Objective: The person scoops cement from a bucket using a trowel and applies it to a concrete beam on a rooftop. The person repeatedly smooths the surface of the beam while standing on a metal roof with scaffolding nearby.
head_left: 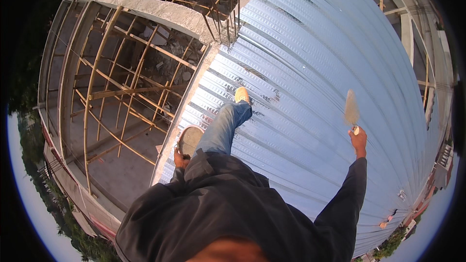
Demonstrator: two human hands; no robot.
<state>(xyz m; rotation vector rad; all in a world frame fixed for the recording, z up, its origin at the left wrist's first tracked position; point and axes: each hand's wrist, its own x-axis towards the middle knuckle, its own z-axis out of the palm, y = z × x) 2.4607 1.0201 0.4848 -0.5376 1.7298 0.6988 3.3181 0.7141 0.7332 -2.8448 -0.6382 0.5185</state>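
Note:
My right hand [358, 141] is closed round the handle of a trowel [351, 109], held out to the right over the metal decking with its blade pointing away from me. At my left side, my left hand [181, 158] grips the edge of a round basin [193, 126]. A brownish-grey surface shows within its rim; I cannot tell whether that is mortar or the bare bottom. One of my feet, in a yellow shoe [241, 94], is on the ribbed decking [301, 92]; my other foot is hidden.
To the left, a narrow concrete beam [194, 80] borders an open drop with bamboo scaffolding [141, 68] below. Upright steel bars [228, 26] stick out at the beam junction ahead. Dark wet-looking patches [262, 94] lie near my foot. Small objects [386, 222] sit at the far right.

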